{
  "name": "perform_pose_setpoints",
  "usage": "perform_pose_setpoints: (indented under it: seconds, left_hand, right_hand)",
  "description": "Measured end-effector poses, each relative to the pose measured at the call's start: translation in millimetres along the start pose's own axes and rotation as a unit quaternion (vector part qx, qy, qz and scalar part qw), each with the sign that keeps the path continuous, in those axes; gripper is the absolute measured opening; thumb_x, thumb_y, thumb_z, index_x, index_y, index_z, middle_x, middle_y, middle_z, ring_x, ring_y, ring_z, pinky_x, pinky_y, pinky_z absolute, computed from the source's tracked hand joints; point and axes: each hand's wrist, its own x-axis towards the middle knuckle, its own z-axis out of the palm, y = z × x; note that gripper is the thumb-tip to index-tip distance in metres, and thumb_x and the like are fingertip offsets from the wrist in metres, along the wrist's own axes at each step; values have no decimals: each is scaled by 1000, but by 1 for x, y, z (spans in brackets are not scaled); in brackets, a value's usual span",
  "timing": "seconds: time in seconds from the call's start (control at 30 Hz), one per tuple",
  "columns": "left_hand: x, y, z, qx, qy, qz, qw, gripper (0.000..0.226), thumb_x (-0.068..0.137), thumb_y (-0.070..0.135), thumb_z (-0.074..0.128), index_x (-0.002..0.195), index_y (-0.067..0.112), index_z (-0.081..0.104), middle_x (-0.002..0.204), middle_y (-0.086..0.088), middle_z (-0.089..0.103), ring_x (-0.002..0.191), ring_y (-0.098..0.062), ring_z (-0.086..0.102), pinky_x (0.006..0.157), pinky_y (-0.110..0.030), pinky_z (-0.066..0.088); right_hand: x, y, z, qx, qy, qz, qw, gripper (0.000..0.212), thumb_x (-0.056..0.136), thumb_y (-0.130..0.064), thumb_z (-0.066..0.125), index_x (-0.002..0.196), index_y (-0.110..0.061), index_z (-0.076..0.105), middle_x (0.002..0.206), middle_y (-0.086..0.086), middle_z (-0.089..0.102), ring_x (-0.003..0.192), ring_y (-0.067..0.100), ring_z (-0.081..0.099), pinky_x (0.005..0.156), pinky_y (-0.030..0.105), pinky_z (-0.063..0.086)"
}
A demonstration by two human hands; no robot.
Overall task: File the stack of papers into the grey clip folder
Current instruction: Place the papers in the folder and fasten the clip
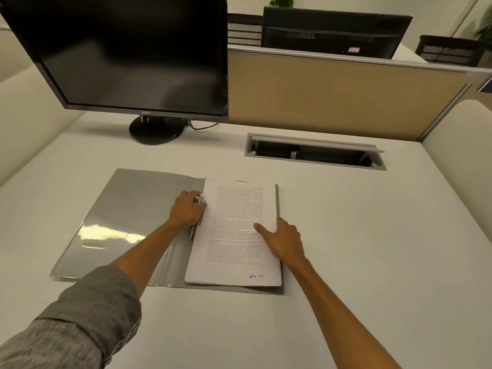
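The grey clip folder [127,209] lies open flat on the white desk, its left cover glossy. A stack of printed papers [239,209] rests on the folder's right half, its left edge against the spine. My left hand [186,210] is curled over the metal clip [201,199] at the spine, fingers gripping its lever. My right hand [282,239] lies flat on the stack's right edge, thumb and fingers spread, pressing the sheets down. The lower part of the clip bar shows below my left hand.
A dark monitor [127,54] on a round stand [155,130] is at the back left. A cable hatch [314,151] is recessed in the desk behind the folder. A tan partition [346,94] closes the back.
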Motion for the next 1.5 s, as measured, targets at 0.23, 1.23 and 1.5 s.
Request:
perform_pose_setpoints:
  seconds: [0.23,1.23,1.5]
  left_hand:
    - [-14,0,-3,-102,87,39,990,28,91,22,60,113,8,66,102,-12,69,86,-21,62,77,-28,47]
    - [-87,-49,-4,-129,88,-38,987,40,80,33,72,116,19,64,136,-3,51,125,-24,47,110,-54,31]
    - [-84,-52,-4,-64,77,-30,995,52,76,37,75,124,23,57,144,-2,43,133,-25,39,112,-53,24]
  right_hand:
    - [-2,-1,-3,-171,45,-2,984,63,83,-68,48,110,-12,60,112,7,63,97,26,63,71,30,40]
    - [-15,7,-9,-134,35,-26,990,53,85,-59,53,115,-15,58,115,5,67,98,25,65,85,40,53]
    - [-18,9,-8,-133,31,-24,990,59,86,-58,53,126,-15,54,123,5,63,108,27,62,92,42,49]
